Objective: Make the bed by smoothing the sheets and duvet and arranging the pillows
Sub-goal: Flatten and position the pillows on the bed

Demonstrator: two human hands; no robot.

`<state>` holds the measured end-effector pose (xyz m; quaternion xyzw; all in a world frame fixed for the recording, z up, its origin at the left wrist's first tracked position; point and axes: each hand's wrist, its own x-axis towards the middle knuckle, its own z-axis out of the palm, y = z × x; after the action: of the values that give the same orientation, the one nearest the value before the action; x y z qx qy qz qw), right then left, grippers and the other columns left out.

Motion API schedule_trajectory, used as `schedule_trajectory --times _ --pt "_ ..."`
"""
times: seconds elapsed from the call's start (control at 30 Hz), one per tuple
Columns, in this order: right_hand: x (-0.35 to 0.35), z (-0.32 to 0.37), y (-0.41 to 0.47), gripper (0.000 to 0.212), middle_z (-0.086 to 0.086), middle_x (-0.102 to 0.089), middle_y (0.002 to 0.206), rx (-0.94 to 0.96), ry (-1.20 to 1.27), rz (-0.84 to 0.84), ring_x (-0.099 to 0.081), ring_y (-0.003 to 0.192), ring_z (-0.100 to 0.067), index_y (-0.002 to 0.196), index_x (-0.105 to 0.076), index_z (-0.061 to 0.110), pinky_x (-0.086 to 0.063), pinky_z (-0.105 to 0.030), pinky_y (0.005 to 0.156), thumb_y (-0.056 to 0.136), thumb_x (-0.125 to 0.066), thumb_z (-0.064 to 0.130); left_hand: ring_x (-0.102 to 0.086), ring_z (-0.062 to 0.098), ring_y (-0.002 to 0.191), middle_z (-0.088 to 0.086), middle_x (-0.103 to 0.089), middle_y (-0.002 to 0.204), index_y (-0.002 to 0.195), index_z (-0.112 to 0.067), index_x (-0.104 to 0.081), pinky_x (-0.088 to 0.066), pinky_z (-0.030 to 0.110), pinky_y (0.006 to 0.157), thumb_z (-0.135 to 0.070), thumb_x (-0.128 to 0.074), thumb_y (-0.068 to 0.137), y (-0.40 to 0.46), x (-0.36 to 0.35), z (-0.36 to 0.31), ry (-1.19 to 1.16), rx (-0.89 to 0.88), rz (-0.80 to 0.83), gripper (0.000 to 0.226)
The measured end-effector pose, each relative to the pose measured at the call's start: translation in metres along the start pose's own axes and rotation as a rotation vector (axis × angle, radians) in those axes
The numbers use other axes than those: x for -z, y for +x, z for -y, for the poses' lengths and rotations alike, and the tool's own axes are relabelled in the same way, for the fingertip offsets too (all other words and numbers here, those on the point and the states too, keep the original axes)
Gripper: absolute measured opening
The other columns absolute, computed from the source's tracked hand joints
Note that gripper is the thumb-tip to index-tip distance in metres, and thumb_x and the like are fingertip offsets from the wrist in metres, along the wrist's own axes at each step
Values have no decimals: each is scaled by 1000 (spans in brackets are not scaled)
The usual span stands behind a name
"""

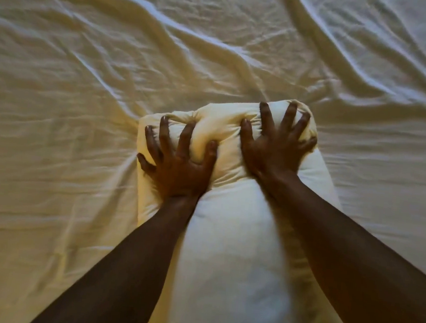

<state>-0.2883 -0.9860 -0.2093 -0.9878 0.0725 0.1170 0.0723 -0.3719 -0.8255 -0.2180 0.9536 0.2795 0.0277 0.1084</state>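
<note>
Both hands are working the far end of a cream pillow. The pillow is lying lengthwise, running from the near edge of the view out toward the middle of the bed, and it is resting on a wrinkled cream sheet.

The left hand is pressing down on the pillow's far-left corner. Its fingers are spread wide and clawing into the filling, with the thumb digging in toward the pillow's centre. The little finger is hanging over the left edge of the pillow.

The right hand is sitting just beside it on the far-right corner, slightly farther out than the left. Its fingers are also spread and curling over the far edge, with the fingertips sinking into the fabric. The thumb is pointing at the left hand.

A ridge of stuffing is bunching up between the two thumbs. So both hands are gripping the pillow with curled fingers, not lying flat on it.

Both forearms are bare and are coming in from the near edge, converging over the pillow.

The sheet is filling the rest of the view. Long creases are running diagonally across the far half, and finer wrinkles are fanning out on the left, from the pillow's far-left corner. The near part of the pillow is looking soft and blurred.
</note>
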Motion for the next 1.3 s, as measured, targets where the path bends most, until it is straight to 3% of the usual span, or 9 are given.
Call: schedule_trajectory --times 0.3,0.4,0.53,0.63,0.77,0.97,1.07,1.2,1.3 --pt "33 -41 -56 80 -2 12 171 164 187 25 9 158 -32 156 4 54 -9 -71 118 89 -26 86 -10 28 157 -8 -16 168 150 -54 -32 -23 68 115 -88 -36 84 -24 36 15 -127 -79 37 74" --pt "51 -75 -103 88 -6 0 171 64 231 84 -8 156 -35 153 12 58 -19 -70 115 83 -31 91 -4 25 158 -10 -4 170 156 -53 -14 -22 63 118 -86 -44 84 -46 69 32 -233 -125 139 85" --pt "46 -151 -161 111 -12 -54 146 -313 703 346 -52 135 -34 155 -27 39 -42 -53 113 65 -57 97 -31 30 150 4 -23 167 160 -40 -5 -32 52 119 -94 -55 70 -113 90 83 -477 275 371 117" --pt "51 -178 -187 75 4 -72 124 -363 1014 560 -67 119 -17 130 -63 31 -46 -46 112 72 -75 76 -54 34 131 10 -55 146 151 -27 -38 -45 50 110 -98 -59 57 -173 98 113 -640 561 472 119" --pt "75 -174 -195 89 -4 -75 119 -427 1125 781 -72 111 -26 136 -62 23 -49 -48 108 65 -81 75 -64 31 116 8 -67 127 132 -20 -61 -51 49 103 -93 -71 50 -183 121 120 -769 663 578 110" --pt "126 -142 -263 56 -19 -75 114 -526 1237 919 -74 102 -35 121 -69 14 -56 -44 90 90 -64 61 -64 22 86 7 -67 100 111 -12 -62 -51 41 83 -64 -82 71 -188 206 140 -886 734 668 68" --pt "140 -126 -334 60 -21 -75 110 -630 1223 942 -74 97 -36 120 -68 11 -56 -43 84 87 -68 61 -63 21 87 9 -68 108 98 -14 -63 -52 42 82 -60 -82 74 -223 262 173 -844 727 651 56" --pt "125 -114 -414 110 -21 -72 119 -705 1082 922 -70 108 -41 131 -64 10 -51 -56 102 43 -92 71 -61 27 98 13 -64 119 130 -2 -60 -46 37 81 -59 -81 76 -273 334 232 -789 742 639 81" --pt "134 -74 -451 102 -17 -68 116 -692 993 838 -65 112 -36 119 -64 7 -49 -54 106 48 -87 75 -60 32 117 19 -60 137 140 2 -53 -50 40 92 -59 -82 76 -286 383 281 -779 737 616 94"
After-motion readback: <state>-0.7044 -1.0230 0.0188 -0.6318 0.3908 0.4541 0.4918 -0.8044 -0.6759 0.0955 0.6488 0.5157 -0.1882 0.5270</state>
